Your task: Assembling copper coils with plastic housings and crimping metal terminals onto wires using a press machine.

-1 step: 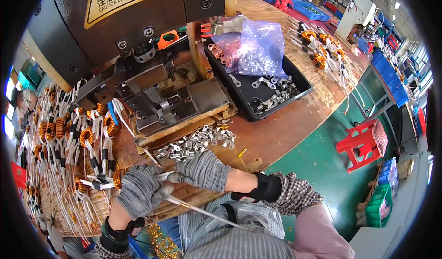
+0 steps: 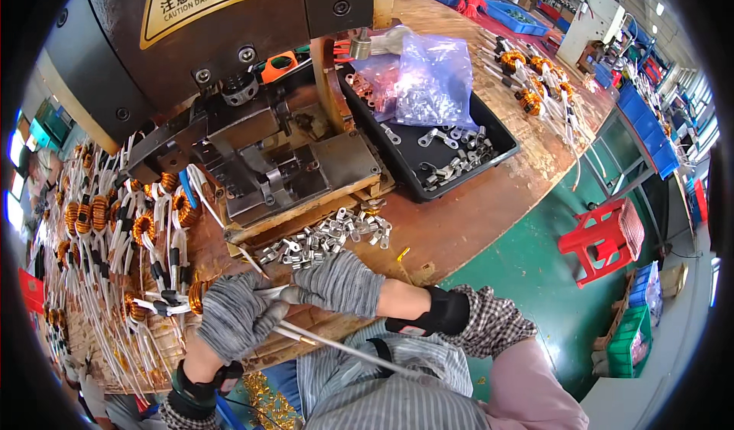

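White cable (image 2: 348, 350), slanting lengthwise, pointing lower right

- Bench (image 2: 440, 231): worn wood, faintly glossy
- Gloves (image 2: 336, 285): rough, matt knitted cloth
- Wire (image 2: 348, 350): smooth, plastic-looking covering
- Connectors (image 2: 330, 231) near the bench's front edge: shiny metal
- Press (image 2: 332, 159): dark, smooth metal
- Tray (image 2: 401, 155): black plastic
- Bag (image 2: 436, 78): glossy, crinkled, see-through plastic
- Stool (image 2: 600, 236): smooth plastic

Left hand (image 2: 238, 315) shifted slightly to right.
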`<state>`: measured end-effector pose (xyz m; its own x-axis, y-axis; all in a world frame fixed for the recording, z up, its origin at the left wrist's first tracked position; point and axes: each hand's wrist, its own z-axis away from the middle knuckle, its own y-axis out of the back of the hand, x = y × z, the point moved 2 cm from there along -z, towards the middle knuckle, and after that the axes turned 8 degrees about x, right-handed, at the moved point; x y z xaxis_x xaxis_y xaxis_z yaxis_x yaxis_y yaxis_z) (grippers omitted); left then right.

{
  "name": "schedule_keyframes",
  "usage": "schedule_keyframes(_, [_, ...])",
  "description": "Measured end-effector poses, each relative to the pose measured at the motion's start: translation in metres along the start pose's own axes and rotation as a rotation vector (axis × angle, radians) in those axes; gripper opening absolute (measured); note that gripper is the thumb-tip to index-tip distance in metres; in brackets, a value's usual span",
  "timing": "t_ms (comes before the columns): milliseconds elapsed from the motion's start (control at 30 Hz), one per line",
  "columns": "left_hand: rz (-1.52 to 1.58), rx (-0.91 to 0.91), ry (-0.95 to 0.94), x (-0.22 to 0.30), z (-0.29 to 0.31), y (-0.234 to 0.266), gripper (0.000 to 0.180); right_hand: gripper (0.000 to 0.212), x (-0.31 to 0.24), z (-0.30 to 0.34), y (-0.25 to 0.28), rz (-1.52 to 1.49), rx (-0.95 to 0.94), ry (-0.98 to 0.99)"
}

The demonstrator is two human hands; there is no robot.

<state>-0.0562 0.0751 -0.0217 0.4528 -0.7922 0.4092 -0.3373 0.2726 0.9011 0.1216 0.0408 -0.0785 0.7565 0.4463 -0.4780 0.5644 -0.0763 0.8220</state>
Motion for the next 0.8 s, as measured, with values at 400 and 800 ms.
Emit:
schedule_keyframes(400, [-0.222,0.178,0.231,0.010,0.000,-0.018,0.027,0.029,0.161,0.032,0.160,0.615,0.066,-0.647])
schedule_keyframes(800, [-0.332,-0.139,0.082,0.012,-0.015,-0.036,0.026,0.012,0.193,0.047,0.144,0.351,0.623,-0.546])
